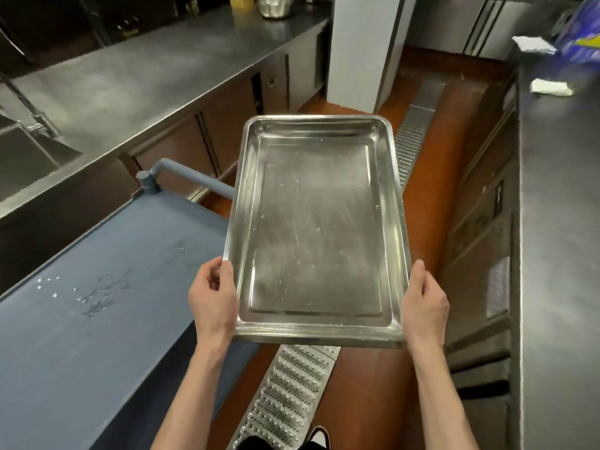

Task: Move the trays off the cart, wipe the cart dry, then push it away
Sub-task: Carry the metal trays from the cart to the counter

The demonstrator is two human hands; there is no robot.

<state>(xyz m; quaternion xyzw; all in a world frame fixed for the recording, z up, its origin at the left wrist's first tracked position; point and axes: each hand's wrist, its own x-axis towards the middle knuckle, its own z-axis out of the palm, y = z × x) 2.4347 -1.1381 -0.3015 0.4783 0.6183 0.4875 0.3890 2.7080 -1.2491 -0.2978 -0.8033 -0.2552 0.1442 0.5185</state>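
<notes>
Steel tray [316,228] gripped by left hand [212,298] and right hand [423,303], wet blue cart [97,287] beside, steel counters [146,69].

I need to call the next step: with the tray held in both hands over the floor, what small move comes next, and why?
Probably carry the tray right and set it on the steel counter. Left hand and right hand grip its near corners, it hangs over the floor drain, clear of the cart, whose wet top shows no trays.
</notes>
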